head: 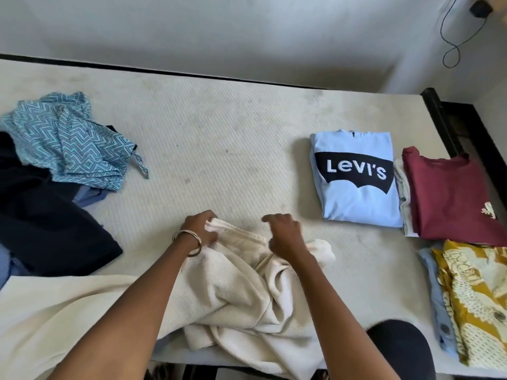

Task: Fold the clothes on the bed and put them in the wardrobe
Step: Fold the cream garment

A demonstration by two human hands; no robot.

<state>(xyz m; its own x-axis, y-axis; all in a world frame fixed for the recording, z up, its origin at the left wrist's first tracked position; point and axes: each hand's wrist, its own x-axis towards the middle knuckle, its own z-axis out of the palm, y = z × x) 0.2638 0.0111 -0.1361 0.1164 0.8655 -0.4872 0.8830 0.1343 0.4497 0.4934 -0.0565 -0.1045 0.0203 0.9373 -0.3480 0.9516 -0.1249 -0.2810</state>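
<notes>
While the left hand pinched the cream garment's corner, the right hand hovered loosely curled, holding nothing; bunched cloth beneath both hands risked a crooked fold.

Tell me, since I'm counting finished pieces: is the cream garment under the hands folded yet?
Not folded. The cream garment lies bunched and creased on the bed; the left hand pinches one edge, the right hand rests on it.

A pale wall rises behind the mattress; a black cable hangs on it, far right.
</notes>
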